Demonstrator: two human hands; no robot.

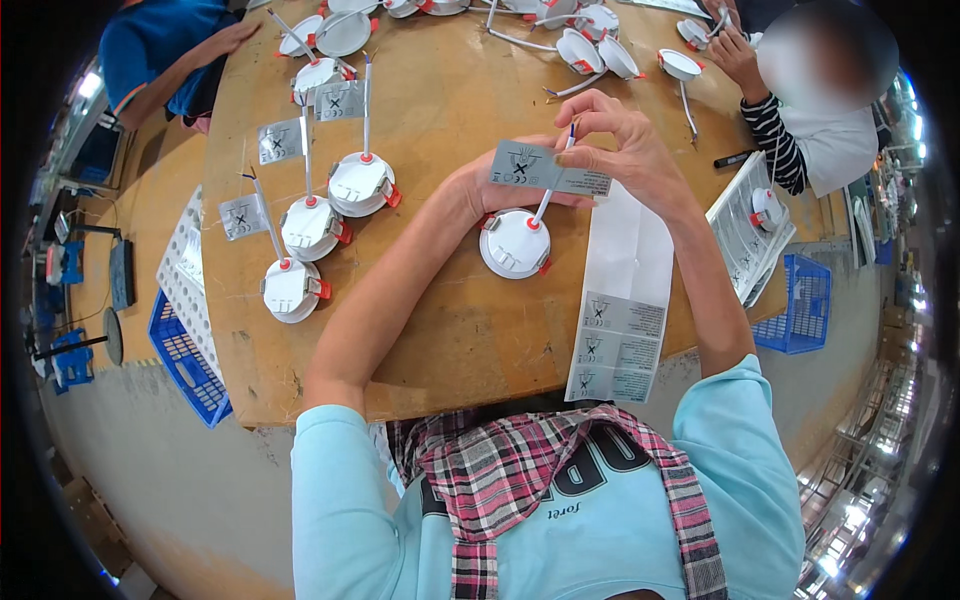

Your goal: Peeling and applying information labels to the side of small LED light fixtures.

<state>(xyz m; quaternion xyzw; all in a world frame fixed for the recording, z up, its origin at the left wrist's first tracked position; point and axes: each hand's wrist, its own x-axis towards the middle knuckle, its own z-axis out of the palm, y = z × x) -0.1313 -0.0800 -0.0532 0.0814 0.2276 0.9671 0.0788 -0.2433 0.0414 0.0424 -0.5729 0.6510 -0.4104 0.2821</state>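
A silver label (pixel 525 165) with dark print is wrapped against the white cable (pixel 541 207) of a round white downlight (pixel 515 246), which stands on the table in front of me. My left hand (pixel 487 184) holds the label from behind, its fingers partly hidden by it. My right hand (pixel 632 150) pinches label and cable near the cable's top with thumb and fingers. Beneath my right forearm lies a white backing strip (pixel 628 250), with several silver labels at its near end. To the left stand several downlights (pixel 290 290) with labels flagged on their upright cables.
More downlights (pixel 585 50) crowd the far side of the wooden table (pixel 450 340). Another person's hand (pixel 738 62) handles one at the far right; a second person's arm (pixel 215 45) rests far left. A stack of label sheets (pixel 740 235), a black marker (pixel 733 159) and blue crates (pixel 805 305) are at right.
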